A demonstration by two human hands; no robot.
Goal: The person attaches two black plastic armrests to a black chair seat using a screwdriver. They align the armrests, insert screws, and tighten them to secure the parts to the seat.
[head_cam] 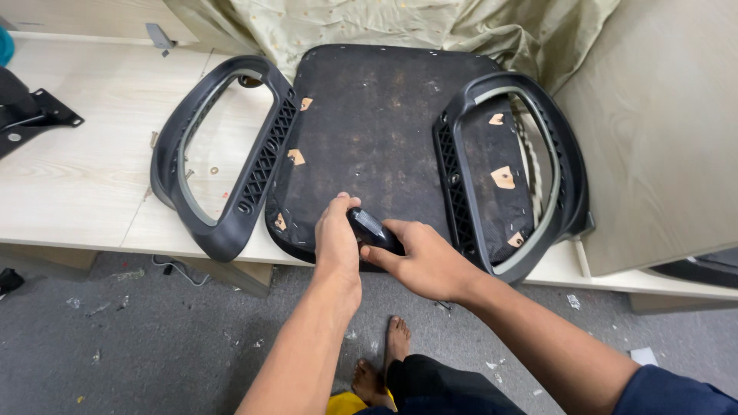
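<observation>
An upturned chair seat [369, 131], black and scuffed underneath, lies on a pale wooden table [84, 169]. A black loop armrest [265, 154] rests at the seat's left edge, and a second armrest [461, 184] lies over its right side. My right hand [427, 257] grips a short black tool handle [373, 229] at the seat's near edge. My left hand [337, 234] lies beside it, fingers curled against the front of the tool and the seat's edge. What the tool's tip touches is hidden by my hands.
A black metal chair bracket [31, 115] sits at the table's far left. Green fabric [400, 23] is heaped behind the seat. A pale board [661, 131] leans at the right. Small screws and washers [214, 170] lie inside the left armrest's loop. Grey carpet [154, 346] and my bare foot [396, 342] are below.
</observation>
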